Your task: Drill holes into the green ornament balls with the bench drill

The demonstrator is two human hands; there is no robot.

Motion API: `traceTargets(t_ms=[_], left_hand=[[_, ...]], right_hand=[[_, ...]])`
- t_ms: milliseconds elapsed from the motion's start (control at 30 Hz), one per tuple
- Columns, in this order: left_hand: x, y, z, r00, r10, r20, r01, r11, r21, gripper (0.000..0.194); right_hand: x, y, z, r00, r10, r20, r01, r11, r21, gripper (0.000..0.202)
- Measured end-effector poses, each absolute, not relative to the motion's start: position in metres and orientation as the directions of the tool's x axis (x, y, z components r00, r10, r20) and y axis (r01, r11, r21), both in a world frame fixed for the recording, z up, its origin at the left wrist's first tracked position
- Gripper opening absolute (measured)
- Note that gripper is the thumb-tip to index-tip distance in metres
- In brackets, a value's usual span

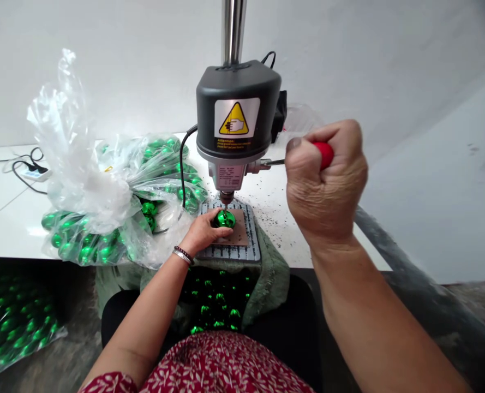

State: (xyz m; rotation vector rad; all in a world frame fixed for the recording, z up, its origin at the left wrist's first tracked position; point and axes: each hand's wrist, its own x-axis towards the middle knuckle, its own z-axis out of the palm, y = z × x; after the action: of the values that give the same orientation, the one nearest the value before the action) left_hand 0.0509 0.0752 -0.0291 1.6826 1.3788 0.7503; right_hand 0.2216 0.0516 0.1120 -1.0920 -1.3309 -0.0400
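Note:
My left hand (205, 233) grips a shiny green ball (226, 219) from its left side, thumb in front and fingers behind. The ball rests on a small brown board (239, 234) on the slotted grey base plate (252, 248) of a drill press (238, 87). Just over the ball is the drill chuck (226, 197); whether the bit touches the ball I cannot tell. My right hand (326, 183) is closed round the red knob (324, 155) of the press lever, at the right of the machine.
Clear plastic bags (90, 240) of green balls lie on the white table (13, 218) at the left. More green balls (213, 305) are below the table edge, and another bag (13, 322) is at lower left. Dark shavings dot the tabletop. A power strip (35, 172) sits far left.

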Motion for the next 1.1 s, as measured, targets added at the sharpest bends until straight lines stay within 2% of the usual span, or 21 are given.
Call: traceTargets(t_ms=[500, 767, 933, 1100], left_hand=[[0.050, 0.076, -0.031, 0.242, 0.970, -0.013, 0.490, -0.110, 0.864, 0.055], [0.051, 0.076, -0.036, 0.210, 0.978, 0.001, 0.491, -0.106, 0.865, 0.057], [0.051, 0.076, -0.037, 0.210, 0.977, 0.021, 0.504, -0.127, 0.854, 0.050], [0.051, 0.075, -0.036, 0.219, 0.975, 0.030, 0.506, -0.140, 0.851, 0.046]], right_hand=[[0.223, 0.045, 0.093, 0.286, 0.486, 0.826, 0.651, 0.534, -0.540, 0.015], [0.222, 0.040, 0.080, 0.309, 0.475, 0.824, 0.643, 0.534, -0.549, 0.016], [0.221, 0.039, 0.066, 0.298, 0.410, 0.862, 0.658, 0.566, -0.497, 0.011], [0.221, 0.034, 0.039, 0.235, 0.404, 0.884, 0.662, 0.600, -0.450, 0.006]])
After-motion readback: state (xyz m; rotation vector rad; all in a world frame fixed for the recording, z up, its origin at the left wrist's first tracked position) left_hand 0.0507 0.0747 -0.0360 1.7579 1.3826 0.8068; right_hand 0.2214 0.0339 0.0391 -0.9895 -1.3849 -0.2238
